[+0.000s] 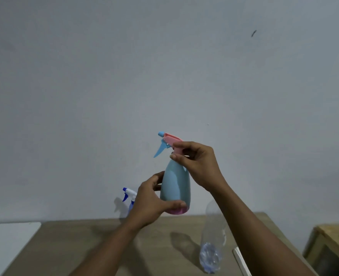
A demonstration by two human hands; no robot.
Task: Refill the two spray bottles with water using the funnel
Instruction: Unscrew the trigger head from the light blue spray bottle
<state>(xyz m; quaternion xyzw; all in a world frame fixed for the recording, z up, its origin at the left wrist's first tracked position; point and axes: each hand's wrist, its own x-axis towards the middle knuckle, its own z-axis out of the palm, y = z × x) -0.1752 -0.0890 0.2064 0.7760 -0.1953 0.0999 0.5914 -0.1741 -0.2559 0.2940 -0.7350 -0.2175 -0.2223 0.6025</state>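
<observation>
Centre frame: I've got the pale-blue teardrop plastic spray bottle w/ pink base (175, 186) lifted clear of the brown tabletop (84, 246), roughly upright. Its pink-and-blue trigger head points toward frame left.

Left hand (150, 204) comes up from lower centre and cups the bottle's lower body. The thumb (174, 205) lies across the front just above the pink base, and the other fingers curl round the far side. I read that as a brace so the body can't turn.

Right hand (196, 164) comes in from lower right to the neck. Its index finger (181, 145) and thumb are curled and pinch the pink collar just under the trigger head. The rest of its fingers are tucked behind, so I can't tell how they lie. Looks to me like an unscrewing grip: the head has to come off before any funnel can go in.

So the bottle sits btwn both hands, base in the left and collar in the right, w/ its mid-body bare.

The 2nd small spray bottle w/ white-and-dark-blue trigger head (129, 196) stands by the wall, just left of the left hand and partly hidden by it. A clear plastic bottle (213, 242) stands lower centre-right, next to the right forearm; probably the water source, level unclear. No funnel in view.
</observation>
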